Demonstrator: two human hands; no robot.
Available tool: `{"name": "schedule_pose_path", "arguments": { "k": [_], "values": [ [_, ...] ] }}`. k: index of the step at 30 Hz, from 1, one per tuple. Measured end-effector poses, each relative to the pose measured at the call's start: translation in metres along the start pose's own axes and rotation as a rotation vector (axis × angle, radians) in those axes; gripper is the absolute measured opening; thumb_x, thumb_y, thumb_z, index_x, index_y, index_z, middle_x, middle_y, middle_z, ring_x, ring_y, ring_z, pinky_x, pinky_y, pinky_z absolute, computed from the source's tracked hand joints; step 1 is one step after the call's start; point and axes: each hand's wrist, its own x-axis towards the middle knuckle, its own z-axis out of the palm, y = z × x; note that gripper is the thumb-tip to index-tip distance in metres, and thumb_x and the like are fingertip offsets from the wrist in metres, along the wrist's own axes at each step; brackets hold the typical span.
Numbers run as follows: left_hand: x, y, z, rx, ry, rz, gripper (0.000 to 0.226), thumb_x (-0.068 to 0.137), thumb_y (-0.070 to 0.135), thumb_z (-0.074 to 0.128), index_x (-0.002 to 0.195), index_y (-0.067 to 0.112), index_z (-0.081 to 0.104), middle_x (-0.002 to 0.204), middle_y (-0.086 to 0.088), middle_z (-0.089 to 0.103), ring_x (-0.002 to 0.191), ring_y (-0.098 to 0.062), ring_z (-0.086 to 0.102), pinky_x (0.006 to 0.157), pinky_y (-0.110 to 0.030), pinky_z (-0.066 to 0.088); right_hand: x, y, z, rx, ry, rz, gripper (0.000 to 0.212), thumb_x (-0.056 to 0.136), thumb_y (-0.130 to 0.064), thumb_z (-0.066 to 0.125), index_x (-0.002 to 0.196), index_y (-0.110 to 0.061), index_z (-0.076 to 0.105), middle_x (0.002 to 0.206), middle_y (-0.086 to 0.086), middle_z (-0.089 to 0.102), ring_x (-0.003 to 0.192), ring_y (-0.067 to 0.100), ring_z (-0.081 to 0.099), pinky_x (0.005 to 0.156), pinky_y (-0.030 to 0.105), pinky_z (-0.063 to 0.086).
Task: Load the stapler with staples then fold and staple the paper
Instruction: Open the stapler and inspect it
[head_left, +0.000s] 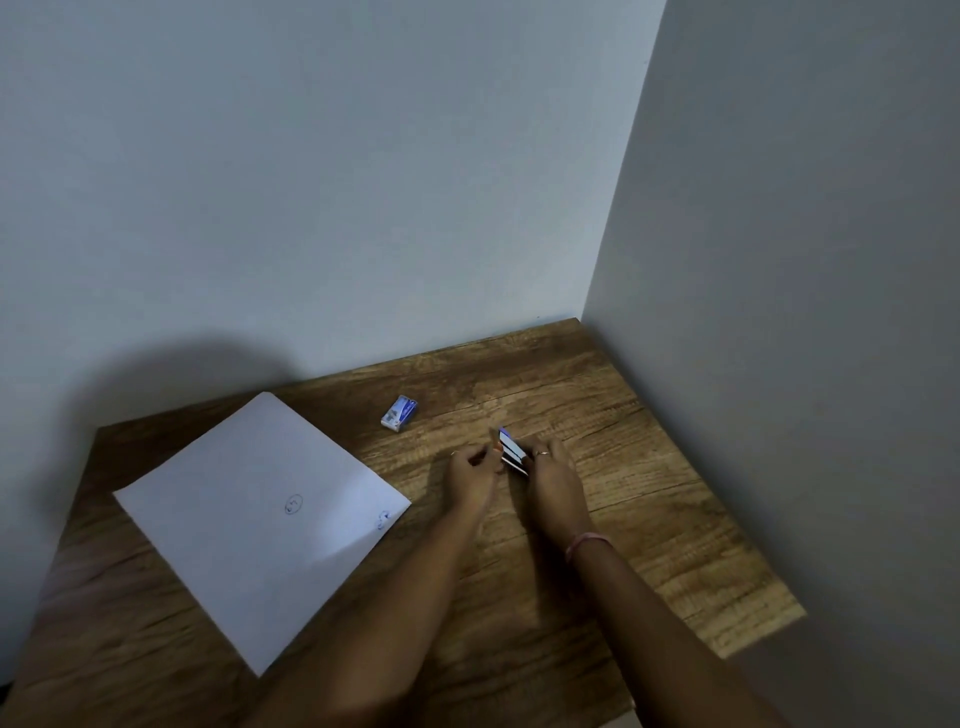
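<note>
A small blue and white stapler (511, 452) is held just above the wooden table (649, 493), near its middle. My right hand (553, 480) grips its right end with curled fingers. My left hand (475, 473) pinches at its left end, fingers curled toward it. The stapler looks hinged open, with separate layers showing. A small blue staple box (399, 413) lies on the table behind and left of my hands. A white sheet of paper (260, 519) with small pen marks lies flat on the left part of the table.
The table stands in a corner, with a pale wall (311, 208) behind and another wall (805, 312) along its right edge. The table's front right corner (795, 616) is near my right forearm.
</note>
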Motion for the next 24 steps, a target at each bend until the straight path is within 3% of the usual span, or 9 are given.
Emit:
{"name": "schedule_pose_path", "arguments": {
  "k": [2, 5, 8, 10, 14, 18, 21, 24],
  "values": [
    [-0.007, -0.004, -0.001, -0.024, 0.034, 0.007, 0.029, 0.086, 0.016, 0.068, 0.11, 0.004, 0.058, 0.111, -0.015, 0.066, 0.104, -0.028, 0.064, 0.096, -0.045, 0.05, -0.003, 0.001, -0.002, 0.04, -0.024, -0.049, 0.036, 0.087, -0.014, 0.057, 0.123, -0.011, 0.057, 0.119, 0.009, 0.054, 0.109, 0.023, 0.052, 0.095, 0.031, 0.043],
    [-0.013, -0.006, -0.004, -0.136, 0.072, 0.01, 0.031, 0.08, 0.008, 0.075, 0.104, 0.01, 0.055, 0.111, -0.014, 0.066, 0.103, -0.028, 0.065, 0.093, -0.046, 0.052, -0.006, 0.0, -0.007, 0.122, -0.078, -0.104, 0.031, 0.085, -0.002, 0.054, 0.115, -0.001, 0.062, 0.117, 0.014, 0.059, 0.112, 0.023, 0.05, 0.091, 0.015, 0.036],
    [-0.02, 0.005, -0.01, -0.28, -0.003, 0.098, 0.03, 0.079, 0.003, 0.074, 0.099, 0.016, 0.057, 0.111, -0.012, 0.067, 0.095, -0.019, 0.068, 0.074, -0.028, 0.058, -0.008, -0.015, -0.026, 0.463, -0.05, 0.043, 0.023, 0.095, -0.004, 0.046, 0.113, -0.001, 0.059, 0.113, 0.015, 0.064, 0.107, 0.027, 0.059, 0.092, 0.026, 0.044],
    [-0.025, 0.02, -0.014, -0.307, -0.082, 0.179, 0.034, 0.077, 0.005, 0.076, 0.104, 0.018, 0.059, 0.109, -0.008, 0.069, 0.095, -0.015, 0.068, 0.071, -0.023, 0.057, -0.004, -0.028, -0.043, 0.699, -0.096, 0.094, 0.024, 0.099, -0.009, 0.043, 0.118, -0.002, 0.056, 0.116, 0.015, 0.064, 0.108, 0.024, 0.06, 0.096, 0.037, 0.048],
    [-0.04, 0.058, -0.016, -0.285, -0.118, 0.378, 0.028, 0.075, 0.007, 0.078, 0.097, 0.021, 0.067, 0.098, -0.004, 0.074, 0.093, -0.015, 0.07, 0.079, -0.03, 0.057, 0.007, -0.059, -0.075, 1.067, -0.165, 0.088, 0.032, 0.101, -0.013, 0.04, 0.12, 0.006, 0.056, 0.104, 0.013, 0.066, 0.089, 0.01, 0.064, 0.076, 0.019, 0.053],
    [-0.058, 0.083, -0.022, -0.35, -0.093, 0.593, 0.026, 0.075, -0.001, 0.075, 0.089, 0.018, 0.065, 0.083, 0.006, 0.075, 0.085, -0.008, 0.071, 0.071, -0.016, 0.053, 0.023, -0.083, -0.093, 1.494, -0.072, 0.186, 0.022, 0.1, -0.018, 0.042, 0.101, -0.007, 0.061, 0.084, 0.001, 0.069, 0.074, 0.007, 0.067, 0.066, 0.023, 0.055],
    [-0.075, 0.077, -0.033, -0.318, -0.165, 0.714, 0.024, 0.076, -0.003, 0.071, 0.081, 0.02, 0.066, 0.087, 0.003, 0.076, 0.09, -0.013, 0.071, 0.075, -0.017, 0.053, 0.035, -0.088, -0.109, 1.676, -0.001, 0.21, 0.021, 0.1, -0.018, 0.042, 0.102, -0.007, 0.06, 0.091, 0.005, 0.069, 0.078, 0.012, 0.07, 0.067, 0.023, 0.055],
    [-0.085, 0.058, -0.04, -0.242, -0.254, 0.735, 0.023, 0.075, 0.001, 0.069, 0.074, 0.024, 0.067, 0.093, 0.0, 0.076, 0.098, -0.017, 0.07, 0.08, -0.02, 0.053, 0.042, -0.09, -0.119, 1.725, -0.057, 0.189, 0.024, 0.1, -0.022, 0.042, 0.105, -0.007, 0.061, 0.098, 0.007, 0.072, 0.089, 0.017, 0.071, 0.078, 0.023, 0.055]
  ]
}}
